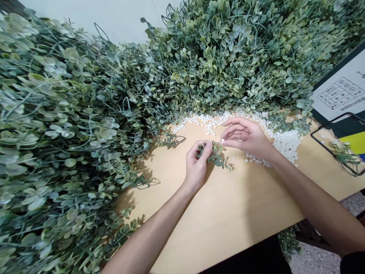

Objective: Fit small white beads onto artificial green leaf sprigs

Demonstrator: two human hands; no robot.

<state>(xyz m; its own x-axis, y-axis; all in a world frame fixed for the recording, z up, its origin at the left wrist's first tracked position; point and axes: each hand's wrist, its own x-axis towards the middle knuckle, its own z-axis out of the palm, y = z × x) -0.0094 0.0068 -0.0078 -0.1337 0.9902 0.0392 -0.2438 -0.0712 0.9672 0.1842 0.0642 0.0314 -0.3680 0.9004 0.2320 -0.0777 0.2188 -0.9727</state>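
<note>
My left hand point(197, 163) is closed around a small artificial green leaf sprig point(217, 156), whose leafy end points right over the table. Just right of the sprig, my right hand point(245, 136) pinches a tiny white piece point(222, 140) between thumb and a finger, with its other fingers loosely curled. The white piece is close to the sprig; whether they touch I cannot tell. Many small white pieces point(286, 144) lie scattered on the table behind and right of my right hand.
Large heaps of artificial greenery point(71, 125) line the left and back of the wooden table point(222, 213). At right stand a printed sheet point(339, 93) and a black wire frame point(323, 144), with another sprig point(343, 152) beside it. More foliage point(289, 241) shows below the table edge.
</note>
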